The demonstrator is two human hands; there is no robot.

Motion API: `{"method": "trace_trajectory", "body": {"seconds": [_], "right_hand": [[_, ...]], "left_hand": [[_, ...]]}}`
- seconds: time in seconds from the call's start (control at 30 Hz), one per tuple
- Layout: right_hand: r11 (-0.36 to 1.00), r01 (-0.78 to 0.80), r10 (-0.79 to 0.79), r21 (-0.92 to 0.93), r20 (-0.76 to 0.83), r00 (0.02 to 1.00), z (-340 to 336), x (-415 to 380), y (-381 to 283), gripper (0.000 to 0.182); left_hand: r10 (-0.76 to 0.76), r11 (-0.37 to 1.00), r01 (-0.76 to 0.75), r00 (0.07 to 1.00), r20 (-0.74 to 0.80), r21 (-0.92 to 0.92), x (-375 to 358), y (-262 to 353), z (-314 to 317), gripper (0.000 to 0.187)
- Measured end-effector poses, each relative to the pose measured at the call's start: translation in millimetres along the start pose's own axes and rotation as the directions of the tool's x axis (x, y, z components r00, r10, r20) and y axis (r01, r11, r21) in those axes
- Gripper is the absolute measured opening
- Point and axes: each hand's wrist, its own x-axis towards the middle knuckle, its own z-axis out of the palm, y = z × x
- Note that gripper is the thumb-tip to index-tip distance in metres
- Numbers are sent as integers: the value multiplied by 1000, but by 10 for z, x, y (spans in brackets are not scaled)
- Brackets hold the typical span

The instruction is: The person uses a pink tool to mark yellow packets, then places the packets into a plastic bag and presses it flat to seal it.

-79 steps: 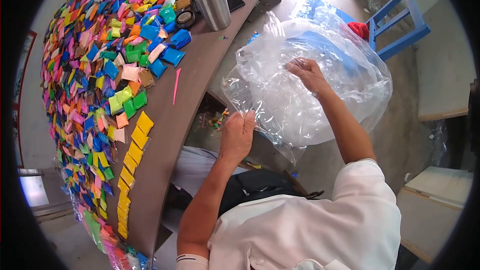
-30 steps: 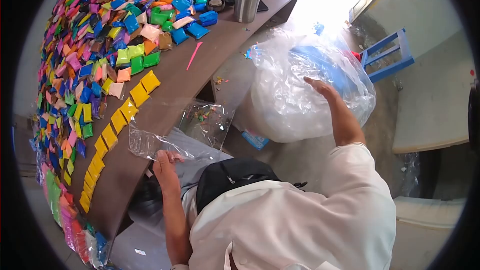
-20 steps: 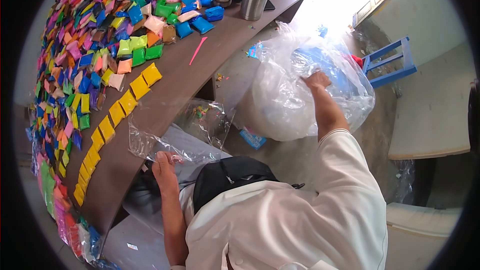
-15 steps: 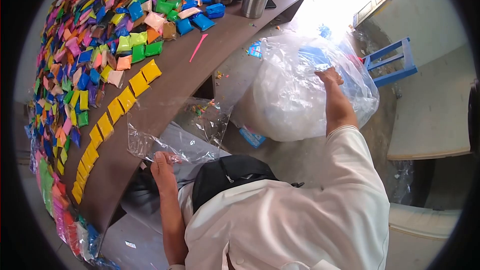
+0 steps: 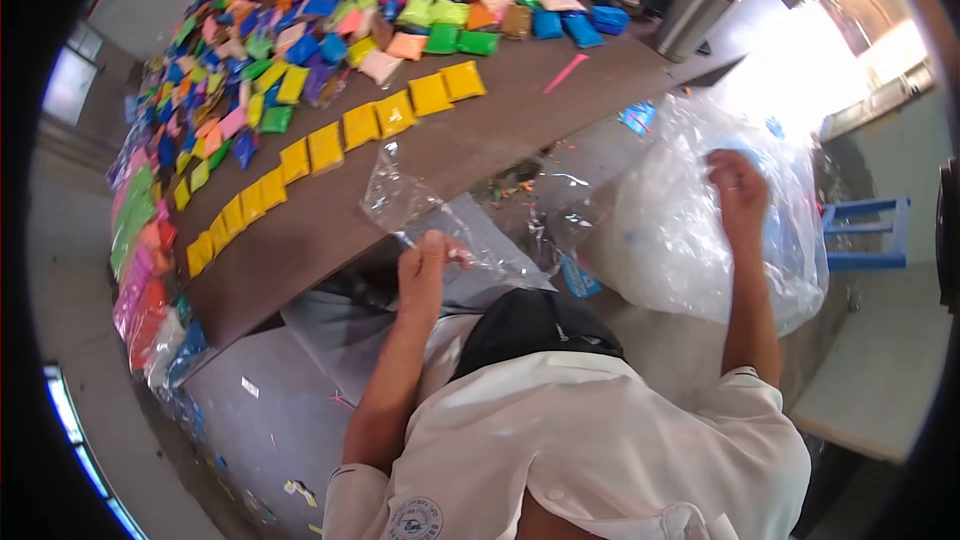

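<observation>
My left hand (image 5: 428,265) pinches a clear plastic bag (image 5: 405,198) in front of the table's edge, and the bag spreads to both sides of the fingers. Over the large translucent plastic sack (image 5: 665,230) on the right, my right hand (image 5: 738,185) hovers with its fingers curled; whether anything is between them is too small to tell. A row of yellow packets (image 5: 325,146) runs along the brown table (image 5: 500,138), beyond my left hand. Behind the row lies a big heap of small packets (image 5: 310,8) in many colours.
A steel flask (image 5: 698,12) stands at the table's far right end. A pink strip (image 5: 566,73) lies on the tabletop. Right of the sack is a blue stool (image 5: 865,232). Coloured scraps (image 5: 518,178) lie beyond the table's front edge.
The view has turned, shifting the table and sack to the right in the frame. My left hand has risen with the clear bag. The right hand's outstretched fingers have curled.
</observation>
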Motion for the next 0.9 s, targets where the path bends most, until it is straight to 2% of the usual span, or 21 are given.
{"method": "trace_trajectory", "body": {"seconds": [0.03, 0.07, 0.1, 0.13, 0.2, 0.23, 0.3, 0.33, 0.43, 0.47, 0.57, 0.73, 0.87, 0.9], "right_hand": [[991, 120, -128, 63, 134, 983, 361, -90, -392, 12], [965, 217, -256, 147, 336, 906, 608, -121, -774, 22], [959, 202, -270, 198, 428, 863, 868, -199, -1072, 38], [955, 45, -215, 293, 578, 787, 1103, -237, -1224, 52], [985, 81, -172, 155, 767, 619, 1460, -268, -1573, 53], [984, 97, -177, 150, 755, 632, 1661, -293, -1636, 53], [983, 119, -185, 141, 732, 656, 2040, -357, -1662, 52], [973, 68, -210, 221, 722, 659, 2086, -360, -1722, 37], [957, 140, -282, 253, 710, 645, 2130, -406, -1738, 26], [908, 360, -414, 216, 605, 680, 2125, -429, -1720, 16], [756, 608, -645, 243, 434, 629, 2090, -408, -1708, 12], [675, 679, -705, 290, 525, 477, 2186, -529, -1639, 13], [668, 698, -651, 258, 658, 379, 2303, -610, -1730, 15], [654, 715, -652, 248, 664, 366, 2336, -628, -1756, 15]], "left_hand": [[11, 1000, -11, 1000, 8, -10, 4, 7, 18, 44], [17, 1000, -17, 1000, -4, -12, 8, 53, 41, 43], [22, 1000, -22, 1000, -16, -14, -3, 123, 65, 43], [31, 999, -32, 999, -25, -15, -4, 173, 77, 43], [88, 996, -87, 993, -78, 19, -3, 127, 82, 43], [118, 993, -115, 988, -102, 38, 6, 150, 53, 43], [54, 993, -44, 994, -93, 111, -37, 266, -70, 44], [33, 993, -20, 993, -117, 116, -64, 307, -106, 45], [25, 998, -18, 992, -124, 53, -165, 213, -282, 49], [8, 1000, -7, 993, -120, 10, -217, 180, -367, 51], [-27, 1000, 25, 985, -170, -16, -367, 10, -683, 56], [-70, 995, 88, 932, -356, 36, -558, 142, -1009, 62], [69, 976, 17, 922, -381, 218, -480, 440, -1121, 61], [99, 967, 2, 918, -383, 255, -459, 566, -1086, 56]]}}
